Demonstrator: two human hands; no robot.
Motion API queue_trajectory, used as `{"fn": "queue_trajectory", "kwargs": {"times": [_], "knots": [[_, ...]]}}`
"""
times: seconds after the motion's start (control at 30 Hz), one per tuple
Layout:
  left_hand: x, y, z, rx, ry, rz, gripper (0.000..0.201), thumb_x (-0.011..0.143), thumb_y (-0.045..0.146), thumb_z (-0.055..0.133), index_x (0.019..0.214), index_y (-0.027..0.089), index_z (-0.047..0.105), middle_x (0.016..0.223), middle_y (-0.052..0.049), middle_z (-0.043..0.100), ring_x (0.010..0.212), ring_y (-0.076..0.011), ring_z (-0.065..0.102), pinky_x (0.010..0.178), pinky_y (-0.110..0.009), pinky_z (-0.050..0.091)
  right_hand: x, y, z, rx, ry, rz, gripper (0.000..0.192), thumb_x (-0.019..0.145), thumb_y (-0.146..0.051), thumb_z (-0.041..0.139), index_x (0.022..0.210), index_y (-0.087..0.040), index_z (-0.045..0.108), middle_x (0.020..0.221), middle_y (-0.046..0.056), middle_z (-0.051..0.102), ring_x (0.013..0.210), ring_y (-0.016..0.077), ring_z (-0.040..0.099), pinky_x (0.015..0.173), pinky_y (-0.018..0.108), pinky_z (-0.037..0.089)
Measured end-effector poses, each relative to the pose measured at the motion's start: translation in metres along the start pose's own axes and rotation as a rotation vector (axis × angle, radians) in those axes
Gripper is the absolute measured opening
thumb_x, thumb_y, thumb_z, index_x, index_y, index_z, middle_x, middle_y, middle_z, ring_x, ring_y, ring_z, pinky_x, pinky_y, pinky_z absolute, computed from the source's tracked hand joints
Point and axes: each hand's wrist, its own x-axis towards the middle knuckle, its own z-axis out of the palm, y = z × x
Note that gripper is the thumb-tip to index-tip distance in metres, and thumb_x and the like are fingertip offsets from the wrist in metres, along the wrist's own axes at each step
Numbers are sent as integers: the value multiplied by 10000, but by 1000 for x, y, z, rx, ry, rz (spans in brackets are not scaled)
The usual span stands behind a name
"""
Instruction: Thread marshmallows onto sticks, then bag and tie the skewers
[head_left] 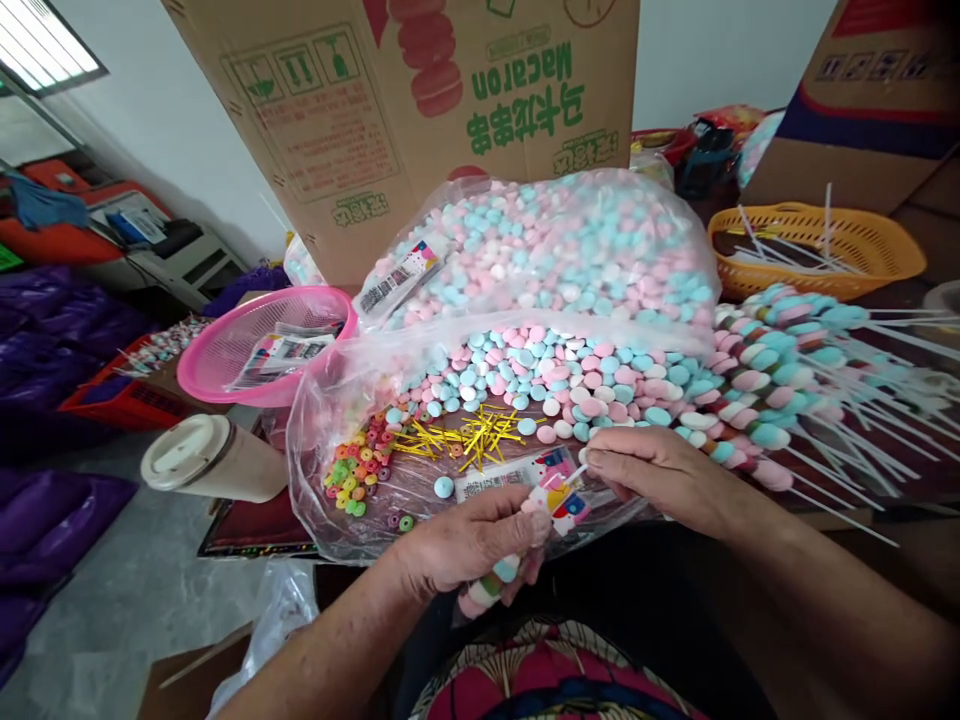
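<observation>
Clamped in my left hand (472, 545) was a pastel marshmallow skewer in clear wrap (491, 580), low by my lap — my right hand (660, 475) pinched its white stick (574, 478). Soft, light, squashable, I judged; best held by the stick. Beyond lay loose pink-and-blue candy discs (555, 375).

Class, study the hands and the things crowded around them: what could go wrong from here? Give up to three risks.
1. The left hand grips a candy skewer low over the lap; a candy might slip off.
2. The cup lies tipped at the table edge and may roll off.
3. Loose gold ties and ring candies beside the right hand could scatter if brushed.
</observation>
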Motion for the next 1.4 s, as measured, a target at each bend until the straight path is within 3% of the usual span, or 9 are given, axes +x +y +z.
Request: {"fn": "queue_trajectory", "kwargs": {"times": [0.33,0.53,0.67,0.8,0.97,1.13,1.23,1.33,1.4], "knots": [[-6,-17,13,168,389,247,380,873,542,373,796,177,447,659,33,484,518,-78,467,486,-210,391,7,0,49,204,-97,1,270,879,-380,413,770,-169,541,610,-27,496,522,88,415,491,217,343],[-11,-22,1,152,121,155,252,868,424,455,864,174,485,695,32,485,590,-78,462,541,-201,381,4,-6,83,-369,149,-338,308,849,-170,360,560,-176,466,527,-1,492,497,105,403,487,257,279],[-4,-35,1,48,134,58,216,809,375,510,775,163,491,631,39,471,526,-71,443,502,-198,358,10,-9,72,-743,310,-526,294,852,-125,383,653,-148,597,627,65,597,616,160,509,582,301,352],[1,-38,-2,-87,131,72,234,778,350,508,651,155,481,604,23,486,521,-77,473,514,-207,383,10,-8,63,-915,134,-809,325,877,-133,355,1108,-98,582,1083,144,628,1067,270,480,903,483,342],[-2,-27,-7,152,-100,-35,203,793,295,460,640,164,482,566,18,500,475,-97,484,485,-220,406,4,9,77,-946,-58,-935,252,835,-83,380,903,-112,621,783,95,646,830,228,533,941,520,316],[-21,-30,-2,1238,365,233,66,760,166,516,792,136,566,752,-87,624,660,-206,570,607,-331,465,1,-3,96,-181,-377,-142,260,850,-198,313,650,-189,481,529,4,501,515,139,473,604,311,450],[-36,-45,-3,1430,540,556,130,817,166,490,886,137,598,789,-86,642,689,-200,572,645,-329,462,15,-19,94,316,-629,335,281,856,-271,272,619,-210,410,427,-64,348,392,107,382,456,239,385],[-44,-59,-5,1035,749,681,195,857,154,441,875,143,635,764,-74,647,682,-162,574,636,-272,451,51,-19,82,120,-569,151,322,893,-319,325,669,-182,512,567,-11,533,549,117,509,558,235,401],[-44,-63,-4,578,908,596,178,845,177,491,839,150,666,731,-57,644,676,-142,573,633,-240,444,81,-8,77,-360,-239,-104,296,913,-251,338,753,-172,574,751,34,606,721,139,537,655,251,394]]}}
